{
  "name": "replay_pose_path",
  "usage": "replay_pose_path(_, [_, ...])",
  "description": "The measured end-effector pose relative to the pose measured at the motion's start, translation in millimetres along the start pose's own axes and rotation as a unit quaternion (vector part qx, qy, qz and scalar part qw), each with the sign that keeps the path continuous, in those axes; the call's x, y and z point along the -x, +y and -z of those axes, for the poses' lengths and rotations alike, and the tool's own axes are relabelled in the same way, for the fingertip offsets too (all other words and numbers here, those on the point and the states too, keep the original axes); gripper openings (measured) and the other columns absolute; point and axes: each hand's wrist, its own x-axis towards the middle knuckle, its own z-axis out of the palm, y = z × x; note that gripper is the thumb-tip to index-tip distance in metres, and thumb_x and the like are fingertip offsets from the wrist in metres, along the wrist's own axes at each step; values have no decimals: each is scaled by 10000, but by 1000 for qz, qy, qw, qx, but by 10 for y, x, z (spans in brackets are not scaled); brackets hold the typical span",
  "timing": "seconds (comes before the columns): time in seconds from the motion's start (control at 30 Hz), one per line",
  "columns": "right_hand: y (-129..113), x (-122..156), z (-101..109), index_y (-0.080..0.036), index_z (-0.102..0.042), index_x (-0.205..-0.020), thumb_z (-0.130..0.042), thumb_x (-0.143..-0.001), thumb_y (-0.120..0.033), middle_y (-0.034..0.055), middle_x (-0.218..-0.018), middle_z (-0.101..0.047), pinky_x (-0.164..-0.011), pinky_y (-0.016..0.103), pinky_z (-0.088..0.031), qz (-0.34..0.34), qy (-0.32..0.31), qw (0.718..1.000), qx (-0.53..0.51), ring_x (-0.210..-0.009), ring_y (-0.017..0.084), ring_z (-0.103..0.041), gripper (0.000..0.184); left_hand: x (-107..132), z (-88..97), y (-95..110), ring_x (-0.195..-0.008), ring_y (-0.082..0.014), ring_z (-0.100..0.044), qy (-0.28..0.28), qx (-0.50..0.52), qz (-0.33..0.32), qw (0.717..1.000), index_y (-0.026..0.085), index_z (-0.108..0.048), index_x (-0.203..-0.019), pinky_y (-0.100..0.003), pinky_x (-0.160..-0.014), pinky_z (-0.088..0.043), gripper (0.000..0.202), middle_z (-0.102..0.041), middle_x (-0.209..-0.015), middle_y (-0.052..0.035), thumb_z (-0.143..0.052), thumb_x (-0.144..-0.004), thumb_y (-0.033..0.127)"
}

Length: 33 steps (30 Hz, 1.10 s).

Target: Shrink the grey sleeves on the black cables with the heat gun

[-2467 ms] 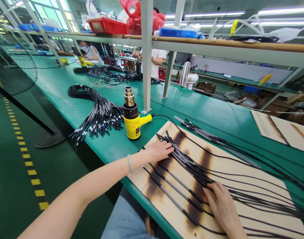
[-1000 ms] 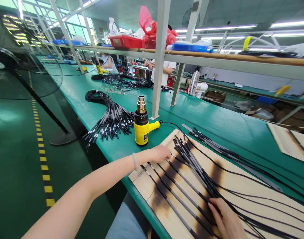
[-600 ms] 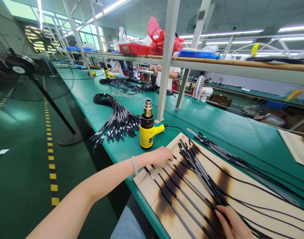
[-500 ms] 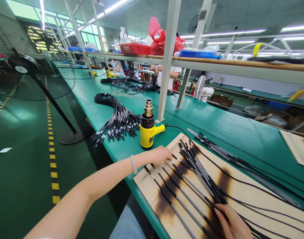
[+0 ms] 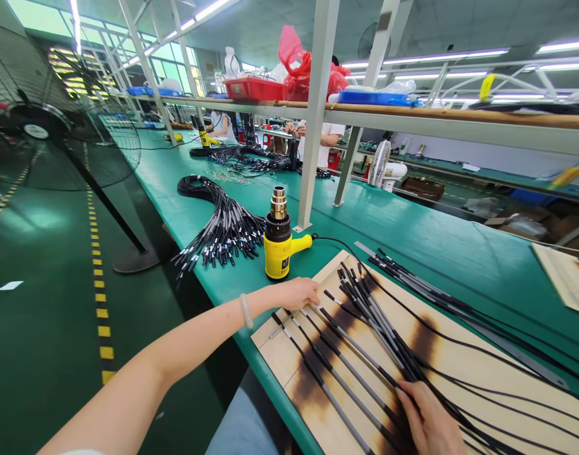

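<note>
My left hand (image 5: 299,294) is closed at the top edge of a scorched wooden board (image 5: 459,360), its fingertips pinching the end of a thin black cable with a grey sleeve (image 5: 361,347). Lower down, my right hand (image 5: 430,414) has thumb and fingers closed on what looks like the same cable. Several similar cables (image 5: 337,377) lie side by side on the board, to the left of this one. A loose bundle of sleeved cables (image 5: 381,322) rests to its right. Just beyond my left hand, a yellow heat gun (image 5: 277,253) stands upright, nozzle up.
A large cable bundle (image 5: 223,221) lies left of the heat gun. More cables (image 5: 422,284) and a steel ruler (image 5: 530,363) lie right of the board. A post (image 5: 312,126) rises from the green bench (image 5: 365,215). A floor fan (image 5: 104,196) stands left; people sit farther back.
My right hand has shifted slightly left along with the cable. My left hand stays at the cable end; the whole view has moved a little.
</note>
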Motion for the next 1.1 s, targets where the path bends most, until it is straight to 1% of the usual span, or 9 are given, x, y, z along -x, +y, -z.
replay_pose_path(0.1, [-31,-9,10,-208,-532,-943,-401,-944,-291,12,-725,-610,-619,201,-539,10,11,1000,9,-654,130,-655,155,2,-7,-2,-752,-153,-476,-9,-21,-32,999,237,-687,-907,-257,-702,-380,331,-545,-800,-34,-449,-808,30])
replay_pose_path(0.3, [-207,-82,16,-214,-523,-893,-347,-961,-314,7,-687,-602,-560,199,-527,-2,32,999,6,-605,126,-648,214,30,27,-26,-756,-162,-483,-14,-10,-10,1000,250,-679,-921,-261,-705,-390,325,-540,-803,-37,-447,-821,47])
replay_pose_path(0.4, [-283,-145,-23,-215,-522,-866,-321,-967,-336,2,-663,-599,-538,200,-524,2,54,999,4,-575,124,-641,256,58,25,-71,-786,-166,-509,-11,-8,-2,1000,207,-663,-933,-263,-724,-404,267,-569,-816,-45,-455,-835,70])
replay_pose_path(0.47, [-297,-181,-54,-213,-527,-870,-323,-965,-345,0,-661,-606,-541,201,-528,4,58,998,5,-574,125,-645,261,77,-16,-124,-809,-165,-527,10,8,7,1000,173,-639,-932,-256,-737,-416,221,-593,-842,-50,-473,-828,72])
replay_pose_path(0.57, [-275,-205,-92,-213,-532,-872,-338,-961,-343,-1,-669,-619,-549,195,-532,2,53,999,-3,-585,125,-653,250,95,-114,-216,-810,-153,-546,32,35,9,999,160,-621,-886,-238,-741,-430,178,-613,-861,-43,-499,-806,59])
replay_pose_path(0.67, [-218,-178,-125,-214,-541,-871,-358,-954,-340,2,-679,-629,-552,197,-536,-7,44,999,-9,-595,130,-659,238,91,-181,-272,-807,-144,-560,37,43,-6,998,162,-628,-843,-231,-752,-436,175,-619,-858,-37,-502,-804,47])
replay_pose_path(0.8, [-111,-92,-166,-213,-557,-898,-413,-934,-321,16,-730,-647,-598,215,-551,-17,10,1000,-21,-655,146,-672,184,74,-167,-265,-821,-134,-575,32,55,1,998,163,-651,-834,-226,-776,-440,188,-639,-865,-39,-502,-825,49])
replay_pose_path(0.93, [-36,-38,-196,-213,-559,-920,-438,-924,-318,27,-757,-647,-614,233,-558,-21,-9,1000,-20,-678,157,-674,159,60,-166,-264,-795,-114,-581,30,79,8,996,169,-679,-868,-201,-746,-442,213,-645,-860,-31,-510,-828,45])
replay_pose_path(1.1, [-38,-62,-183,-214,-567,-913,-427,-929,-332,34,-761,-639,-606,237,-559,-23,-21,999,-17,-684,159,-670,183,27,-249,-295,-759,-125,-555,17,32,14,999,213,-709,-864,-223,-702,-430,250,-629,-828,-22,-512,-830,63])
